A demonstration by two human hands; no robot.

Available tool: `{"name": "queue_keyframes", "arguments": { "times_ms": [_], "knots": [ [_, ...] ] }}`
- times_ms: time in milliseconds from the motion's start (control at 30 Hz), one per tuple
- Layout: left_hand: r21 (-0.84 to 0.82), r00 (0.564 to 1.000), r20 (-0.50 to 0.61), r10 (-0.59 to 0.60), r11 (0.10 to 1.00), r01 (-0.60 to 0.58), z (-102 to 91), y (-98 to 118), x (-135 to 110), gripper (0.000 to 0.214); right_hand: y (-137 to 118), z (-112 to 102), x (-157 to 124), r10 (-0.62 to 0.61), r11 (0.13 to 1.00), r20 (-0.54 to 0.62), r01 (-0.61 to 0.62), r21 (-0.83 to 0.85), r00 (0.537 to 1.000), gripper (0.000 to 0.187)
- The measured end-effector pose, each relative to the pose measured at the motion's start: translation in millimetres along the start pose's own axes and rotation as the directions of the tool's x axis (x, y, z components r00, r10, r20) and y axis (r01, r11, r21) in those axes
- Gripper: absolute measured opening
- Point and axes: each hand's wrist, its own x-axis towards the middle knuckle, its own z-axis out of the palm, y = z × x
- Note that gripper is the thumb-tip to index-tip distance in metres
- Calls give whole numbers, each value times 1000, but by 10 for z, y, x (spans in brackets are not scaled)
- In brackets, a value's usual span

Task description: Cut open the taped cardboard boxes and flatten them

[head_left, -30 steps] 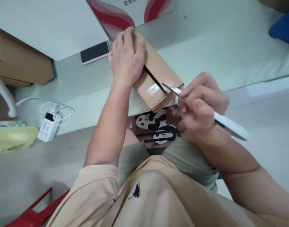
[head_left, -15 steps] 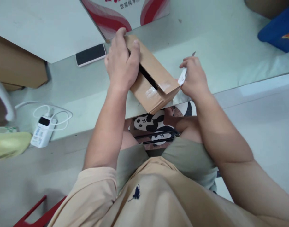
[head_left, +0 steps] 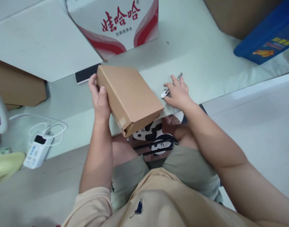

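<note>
A brown cardboard box (head_left: 130,94) lies on the pale green surface (head_left: 206,56) in front of me, a plain side up. My left hand (head_left: 100,99) grips its left edge, thumb on top. My right hand (head_left: 178,92) rests flat on the surface to the right of the box, fingers spread over a white-handled knife (head_left: 169,89) whose blade tip sticks out past the fingers.
A white and red printed carton (head_left: 116,22) stands behind the box. A phone (head_left: 85,73) lies left of it. A blue box (head_left: 265,37) is at the far right, a brown carton (head_left: 16,85) at the left. A white power bank (head_left: 37,149) with cables lies lower left.
The box has been turned over, its taped slit side no longer up. My left hand moved from the top to its left edge. My right hand laid the knife down on the surface.
</note>
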Motion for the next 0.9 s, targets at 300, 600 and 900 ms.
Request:
{"name": "queue_keyframes", "arguments": {
  "times_ms": [300,600,900],
  "knots": [
    [20,897,-365,-248,962,274,-177,-119,-461,47,-240,-166,-177,-289,928,165,234,290,943,38],
    [-396,864,-80,-498,811,431,-418,201,-1327,59,-367,-292,-329,-365,553,74,152,819,928,66],
    [-460,887,-184,-423,835,302,-333,346,-1260,87,-391,-215,-436,-469,637,112,247,730,876,81]
  ]
}}
